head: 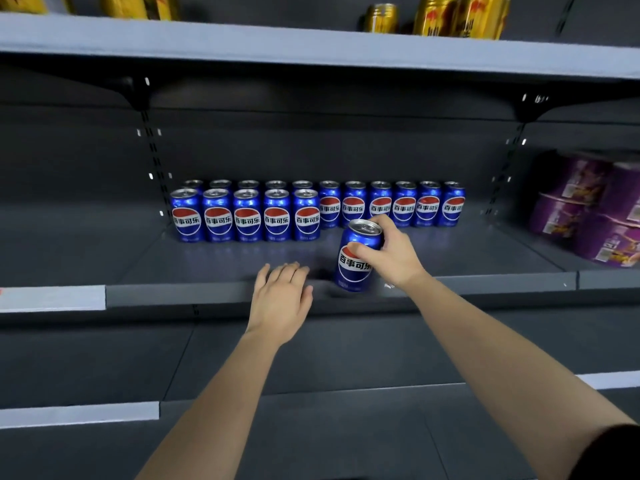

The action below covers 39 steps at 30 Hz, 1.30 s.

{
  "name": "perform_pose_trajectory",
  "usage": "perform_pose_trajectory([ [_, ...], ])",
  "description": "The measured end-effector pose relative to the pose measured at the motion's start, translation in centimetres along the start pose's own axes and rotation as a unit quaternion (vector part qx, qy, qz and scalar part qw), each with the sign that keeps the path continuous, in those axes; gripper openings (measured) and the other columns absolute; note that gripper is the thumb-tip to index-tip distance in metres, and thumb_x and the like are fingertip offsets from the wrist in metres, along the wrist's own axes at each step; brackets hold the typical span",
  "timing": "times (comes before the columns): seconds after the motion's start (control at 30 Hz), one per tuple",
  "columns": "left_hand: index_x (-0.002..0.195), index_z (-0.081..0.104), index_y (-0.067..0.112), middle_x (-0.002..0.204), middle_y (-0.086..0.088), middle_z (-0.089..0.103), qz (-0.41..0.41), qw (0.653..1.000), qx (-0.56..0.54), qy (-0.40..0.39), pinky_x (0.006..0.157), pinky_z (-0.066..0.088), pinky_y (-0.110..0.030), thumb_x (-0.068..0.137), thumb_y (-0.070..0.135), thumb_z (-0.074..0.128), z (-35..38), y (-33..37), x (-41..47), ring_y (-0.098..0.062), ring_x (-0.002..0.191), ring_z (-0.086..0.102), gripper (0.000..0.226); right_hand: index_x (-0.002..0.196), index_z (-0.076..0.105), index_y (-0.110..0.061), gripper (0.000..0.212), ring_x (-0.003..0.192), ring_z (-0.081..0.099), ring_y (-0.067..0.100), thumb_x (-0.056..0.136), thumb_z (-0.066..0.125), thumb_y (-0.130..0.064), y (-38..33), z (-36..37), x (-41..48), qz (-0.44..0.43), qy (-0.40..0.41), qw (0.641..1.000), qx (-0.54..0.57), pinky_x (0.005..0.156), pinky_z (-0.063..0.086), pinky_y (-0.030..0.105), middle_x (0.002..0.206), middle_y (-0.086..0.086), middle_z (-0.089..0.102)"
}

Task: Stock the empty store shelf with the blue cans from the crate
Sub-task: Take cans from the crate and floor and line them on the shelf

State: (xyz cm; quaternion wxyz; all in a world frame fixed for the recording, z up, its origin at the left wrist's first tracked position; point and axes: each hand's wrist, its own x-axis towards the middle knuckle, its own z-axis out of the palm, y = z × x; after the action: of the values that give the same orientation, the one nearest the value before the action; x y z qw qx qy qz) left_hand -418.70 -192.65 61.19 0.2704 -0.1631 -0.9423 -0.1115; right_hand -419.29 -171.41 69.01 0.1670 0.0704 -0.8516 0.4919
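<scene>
Right grip [391, 254] clamps a tilted can [353, 270] mid-frame; left grip [280, 299] spread flat. Set crooked, it could topple the row [247, 216].

- A blue can [355, 268] with a red-white-blue logo was tilted slightly at the near edge of the dark shelf [485, 251], gripped near its top by the right hand [391, 251].
- The far row [381, 202] of eleven identical cans stood upright, labels facing near.
- The front row [247, 216] of five cans stood before the far row's left end.

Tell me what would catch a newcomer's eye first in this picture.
Two rows of shiny blue metal cans line the back of the dark grey middle shelf. In front, the right grip holds one more blue can, slightly tilted, at the shelf's front edge, with the open left grip beside it.
</scene>
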Motion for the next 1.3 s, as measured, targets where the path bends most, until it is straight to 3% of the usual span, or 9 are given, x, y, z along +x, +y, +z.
perform_pose_trajectory([
  [0.23, 0.130, 0.054, 0.019, 0.136, -0.002, 0.054, -0.011, 1.000, 0.010, -0.016, 0.115, 0.015, -0.041, 0.096, 0.032, 0.045, 1.2, -1.6, 1.7, -0.019, 0.127, 0.046, 0.038, 0.118, 0.051, -0.021, 0.052, 0.098, 0.063, 0.005, 0.076, 0.079, -0.034, 0.9, 1.4, 3.2, 0.036, 0.006, 0.999, 0.020, 0.078, 0.049, 0.019, 0.109, -0.008, 0.065],
  [0.37, 0.133, 0.050, 0.021, 0.139, 0.001, 0.050, -0.011, 1.000, 0.011, -0.026, 0.115, 0.010, -0.039, 0.097, 0.034, 0.040, 1.7, -2.1, 2.2, -0.016, 0.130, 0.042, 0.040, 0.123, 0.052, -0.021, 0.056, 0.103, 0.063, 0.010, 0.076, 0.080, -0.034, 1.8, 2.1, 4.2, 0.053, 0.000, 0.998, 0.015, 0.087, 0.051, 0.026, 0.113, -0.007, 0.064],
  [0.5, 0.132, 0.052, 0.021, 0.138, 0.001, 0.052, -0.011, 1.000, 0.009, -0.026, 0.115, 0.011, -0.039, 0.097, 0.036, 0.039, 2.1, -2.6, 2.6, -0.016, 0.129, 0.043, 0.040, 0.130, 0.048, -0.022, 0.060, 0.108, 0.061, 0.012, 0.079, 0.077, -0.034, 2.0, 2.4, 4.7, 0.054, 0.000, 0.998, 0.020, 0.087, 0.047, 0.023, 0.115, -0.007, 0.063],
  [0.63, 0.129, 0.055, 0.020, 0.133, 0.001, 0.056, -0.009, 1.000, 0.007, -0.021, 0.115, 0.016, -0.038, 0.096, 0.037, 0.038, 2.4, -2.8, 3.2, -0.015, 0.124, 0.047, 0.040, 0.148, 0.025, -0.029, 0.089, 0.110, 0.059, 0.008, 0.077, 0.079, -0.035, 3.0, 2.7, 4.1, 0.055, -0.039, 0.997, 0.026, 0.096, 0.045, 0.027, 0.120, -0.012, 0.058],
  [0.77, 0.117, 0.065, 0.017, 0.115, 0.001, 0.067, -0.014, 1.000, 0.001, -0.001, 0.112, 0.023, -0.037, 0.091, 0.038, 0.036, 2.8, -2.9, 3.7, -0.016, 0.110, 0.058, 0.044, 0.145, 0.019, -0.033, 0.117, 0.112, 0.060, 0.008, 0.051, 0.088, -0.042, 4.9, 3.3, 3.9, 0.069, -0.045, 0.997, -0.004, 0.102, 0.048, 0.037, 0.130, -0.009, 0.055],
  [0.83, 0.107, 0.070, 0.016, 0.103, 0.002, 0.071, -0.017, 1.000, 0.010, 0.017, 0.109, 0.029, -0.038, 0.088, 0.038, 0.039, 3.0, -3.0, 3.9, -0.017, 0.100, 0.062, 0.043, 0.143, 0.023, -0.029, 0.115, 0.112, 0.060, 0.008, 0.050, 0.089, -0.045, 5.3, 3.5, 3.9, 0.083, -0.028, 0.996, 0.001, 0.102, 0.048, 0.038, 0.130, -0.008, 0.056],
  [1.0, 0.090, 0.071, 0.018, 0.087, 0.003, 0.070, -0.025, 0.999, 0.021, 0.017, 0.093, 0.039, -0.036, 0.084, 0.044, 0.030, 3.1, -3.2, 4.3, -0.020, 0.084, 0.063, 0.049, 0.123, 0.038, -0.018, 0.077, 0.100, 0.056, 0.011, 0.066, 0.089, -0.027, 4.8, 3.7, 4.9, 0.086, 0.026, 0.995, -0.038, 0.084, 0.044, 0.025, 0.120, -0.003, 0.055],
  [1.13, 0.084, 0.071, 0.021, 0.083, 0.003, 0.066, -0.041, 0.998, 0.043, 0.017, 0.078, 0.042, -0.035, 0.082, 0.039, 0.032, 3.7, -3.3, 4.4, -0.021, 0.077, 0.059, 0.044, 0.125, 0.040, -0.014, 0.073, 0.103, 0.056, 0.014, 0.070, 0.087, -0.024, 5.1, 4.0, 5.9, 0.092, 0.042, 0.993, -0.055, 0.086, 0.045, 0.027, 0.123, 0.002, 0.056],
  [1.3, 0.084, 0.071, 0.022, 0.081, 0.003, 0.064, -0.039, 0.997, 0.062, 0.033, 0.075, 0.042, -0.035, 0.082, 0.036, 0.034, 4.2, -3.4, 4.5, -0.022, 0.076, 0.058, 0.040, 0.140, 0.036, -0.013, 0.076, 0.115, 0.057, 0.020, 0.079, 0.080, -0.024, 5.3, 4.4, 7.1, 0.093, 0.032, 0.992, -0.073, 0.091, 0.046, 0.030, 0.131, 0.002, 0.056],
])
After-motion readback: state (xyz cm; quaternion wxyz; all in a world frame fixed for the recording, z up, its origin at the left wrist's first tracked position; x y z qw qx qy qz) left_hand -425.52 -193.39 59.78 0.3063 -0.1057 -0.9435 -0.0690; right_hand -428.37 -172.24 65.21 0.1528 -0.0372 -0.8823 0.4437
